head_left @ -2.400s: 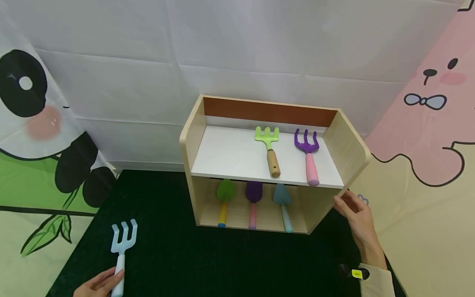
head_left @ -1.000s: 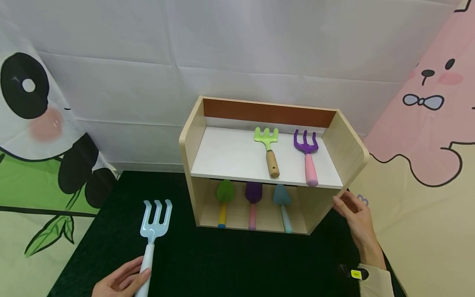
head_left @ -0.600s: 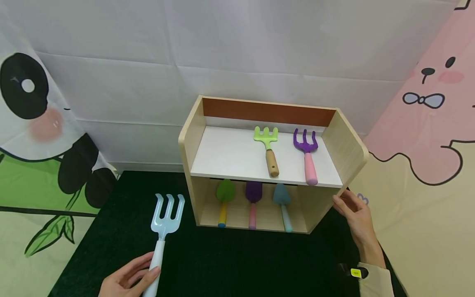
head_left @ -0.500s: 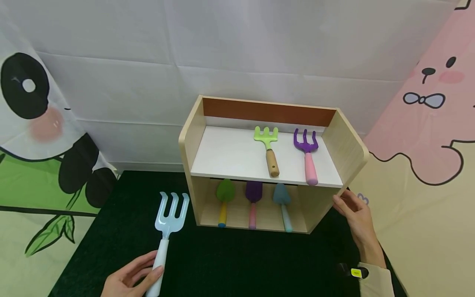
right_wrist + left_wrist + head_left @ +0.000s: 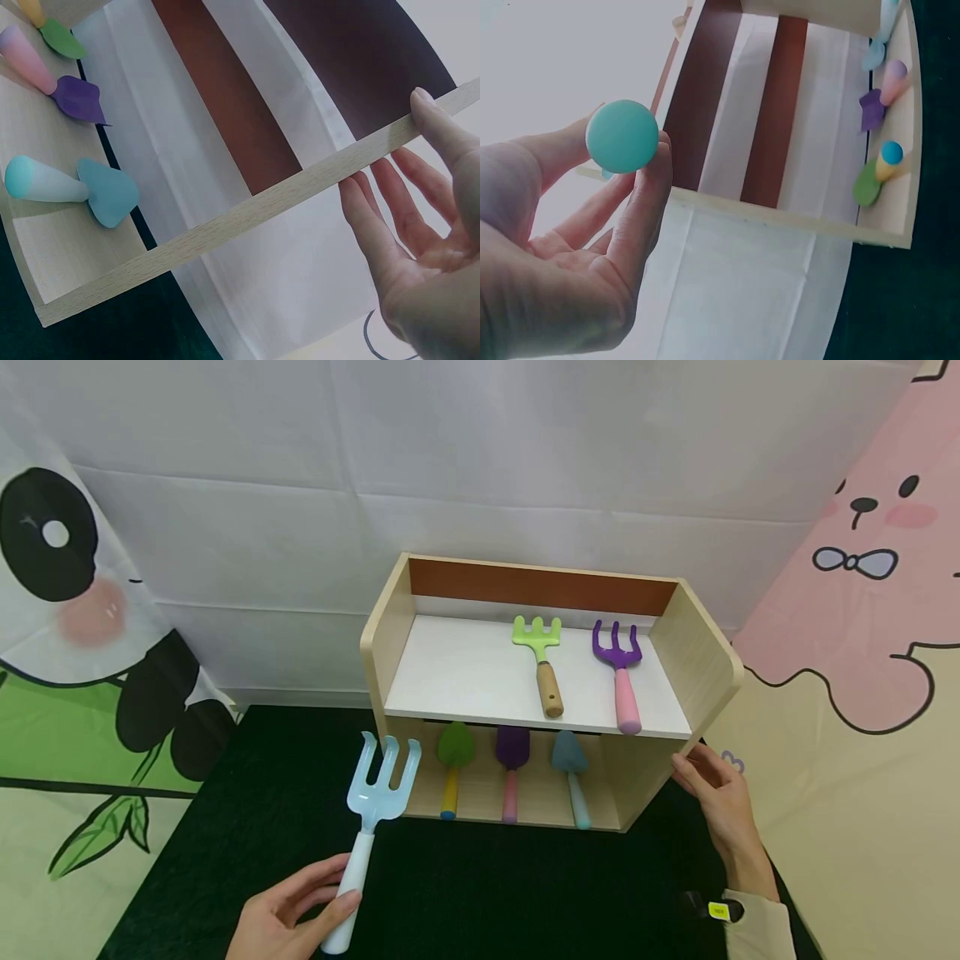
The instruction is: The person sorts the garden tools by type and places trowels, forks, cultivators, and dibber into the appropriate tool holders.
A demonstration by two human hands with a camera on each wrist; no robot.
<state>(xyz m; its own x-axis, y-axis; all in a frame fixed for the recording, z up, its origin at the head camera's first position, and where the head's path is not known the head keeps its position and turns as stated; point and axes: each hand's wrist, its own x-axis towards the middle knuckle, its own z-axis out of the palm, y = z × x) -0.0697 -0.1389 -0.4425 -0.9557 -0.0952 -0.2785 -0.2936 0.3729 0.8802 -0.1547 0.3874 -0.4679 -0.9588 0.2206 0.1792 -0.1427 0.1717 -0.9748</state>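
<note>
My left hand [image 5: 296,910] holds a pale blue garden hand fork [image 5: 377,797] by its handle, tines up, in front of the shelf's lower left corner. In the left wrist view the round turquoise handle end [image 5: 622,136] faces the camera, between thumb and fingers. My right hand [image 5: 723,810] grips the right side panel of a two-tier wooden shelf [image 5: 708,652]; in the right wrist view the thumb is on one side and the fingers on the other. On the upper tier lie a green hand fork [image 5: 538,639] with a wooden handle and a purple hand fork [image 5: 617,658] with a pink handle.
Below, the shelf's lower tier carries a green trowel [image 5: 457,746], a purple trowel [image 5: 513,748] and a blue trowel [image 5: 570,753]. A dark green cloth [image 5: 480,893] covers the table. White fabric [image 5: 480,452] hangs behind, with cartoon panels at both sides.
My left hand has moved right and upward with the pale blue hand fork, whose tines now overlap the shelf's left edge in view. The right hand stays on the side panel.
</note>
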